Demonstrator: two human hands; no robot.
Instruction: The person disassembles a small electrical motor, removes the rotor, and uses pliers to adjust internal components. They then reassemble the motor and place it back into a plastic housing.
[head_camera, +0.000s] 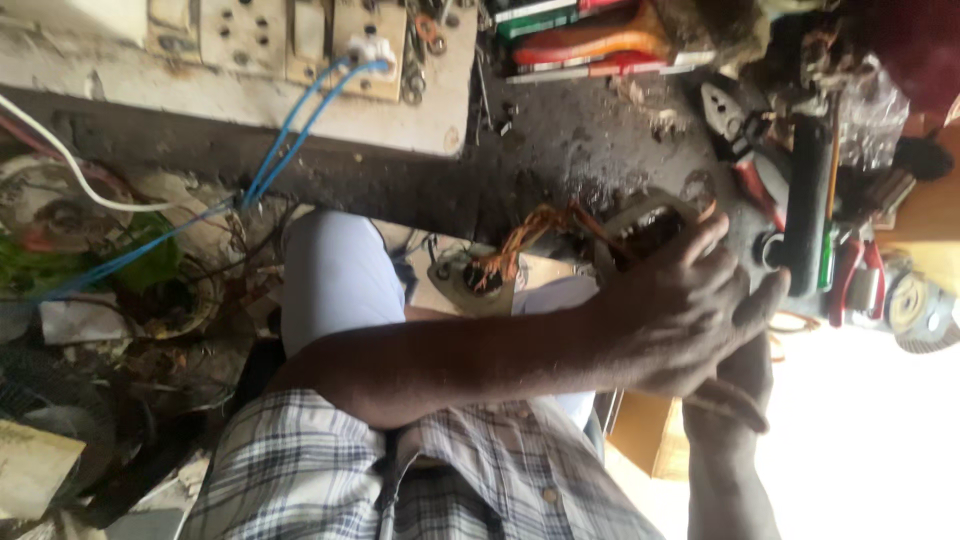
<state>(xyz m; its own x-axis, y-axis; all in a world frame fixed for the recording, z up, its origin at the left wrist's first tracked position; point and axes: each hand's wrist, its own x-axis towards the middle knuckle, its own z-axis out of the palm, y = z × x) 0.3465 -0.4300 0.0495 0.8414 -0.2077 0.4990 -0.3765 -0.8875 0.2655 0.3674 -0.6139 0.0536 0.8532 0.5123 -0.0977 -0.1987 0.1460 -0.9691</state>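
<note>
Head view showed blue cables (160, 245) at the far left, running up to a worn socket board (300, 40) at the edge of the dark, grimy surface (570, 130). Near the middle, just past the person's knee, sat a small round wound part (468, 280). A twisted bundle of copper wire (535, 228) rose from it towards the right. The bundle led to a grey metal frame (640, 212) lying against the surface's edge. The left hand (690, 315) had reached across the body, and its grip was closed, the fingers curled over the frame's far side where the wire ended. The right hand (735, 395) lay underneath, touching the left and mostly hidden by it, so I could not tell how far its grip was open or what it held. Further right lay red-handled pliers (745, 150) and a long black tool (808, 200) among other clutter. Judging by this, the step in hand looked like working the copper strands at the frame. Further handling would call for a firm hold on the frame and gentle tension, so that the thin strands neither kinked nor snapped.
</note>
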